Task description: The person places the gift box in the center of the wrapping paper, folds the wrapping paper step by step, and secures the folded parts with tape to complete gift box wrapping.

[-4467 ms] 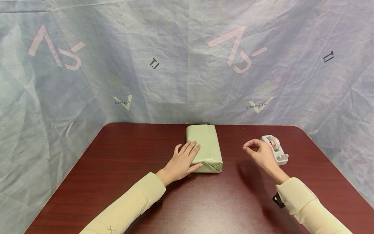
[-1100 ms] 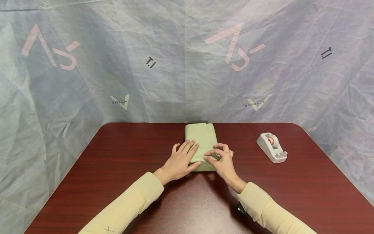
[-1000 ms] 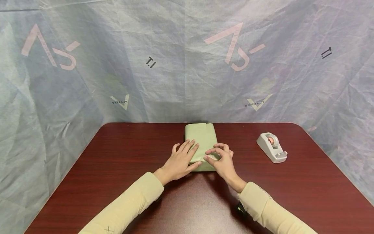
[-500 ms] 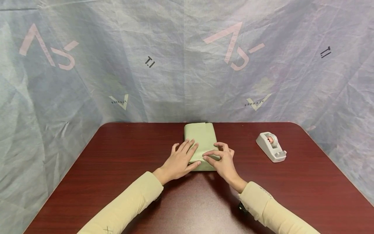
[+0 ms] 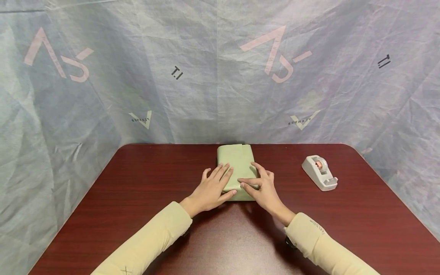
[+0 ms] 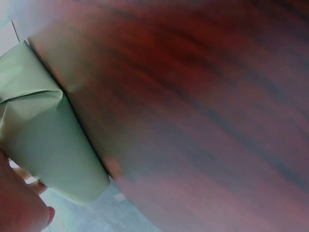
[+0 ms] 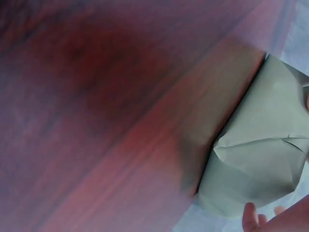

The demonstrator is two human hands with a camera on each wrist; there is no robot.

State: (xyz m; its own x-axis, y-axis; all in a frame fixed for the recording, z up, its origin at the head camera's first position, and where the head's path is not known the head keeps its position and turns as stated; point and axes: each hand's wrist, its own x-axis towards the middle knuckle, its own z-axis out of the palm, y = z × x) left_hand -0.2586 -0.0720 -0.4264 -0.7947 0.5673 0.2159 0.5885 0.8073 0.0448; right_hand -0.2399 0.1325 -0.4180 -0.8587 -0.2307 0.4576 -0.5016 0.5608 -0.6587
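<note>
In the head view a package wrapped in pale green paper (image 5: 237, 156) lies near the table's back edge. My left hand (image 5: 209, 191) rests on its left side, fingers spread over the top and thumb along the near edge. The right hand (image 5: 264, 191) is at the package's near right corner. Its index finger and thumb touch the top close to the near edge, with the other fingers by the right side. Any tape under these fingertips is too small to make out. Folded paper at the package's end (image 7: 260, 159) shows in the right wrist view.
A white tape dispenser (image 5: 320, 173) with a roll in it stands on the table to the right of the package. Grey printed cloth (image 5: 192, 95) hangs behind and at both sides of the dark red wooden table (image 5: 154, 168).
The right hand has come from beside the tape dispenser to the package. Over the last second its index finger and other fingers have straightened a little. The left hand keeps its place.
</note>
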